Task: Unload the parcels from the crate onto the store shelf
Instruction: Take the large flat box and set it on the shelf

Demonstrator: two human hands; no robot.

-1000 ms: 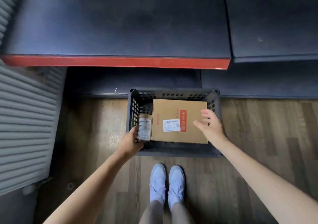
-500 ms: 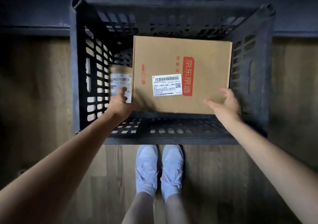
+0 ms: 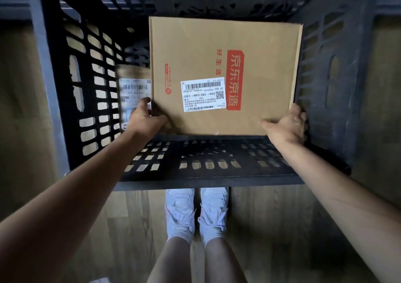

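So we're standing on a wood-plank floor [image 3: 271,228], white sneakers [image 3: 196,213] just behind a black slatted crate [image 3: 208,159]. Our left hand [image 3: 144,119] curls around the near-left corner of the big cardboard parcel [image 3: 223,50], thumb up along its left edge. Our right hand [image 3: 286,124] is spread wide, clasping the near-right corner. That parcel lies flat inside the crate, red print and white shipping label [image 3: 202,94] up. A smaller parcel [image 3: 133,87] sits wedged beside it on the left.

Black lattice crate [image 3: 91,83], tan box [image 3: 256,70] with red print, seemingly white trainers [image 3: 196,213].
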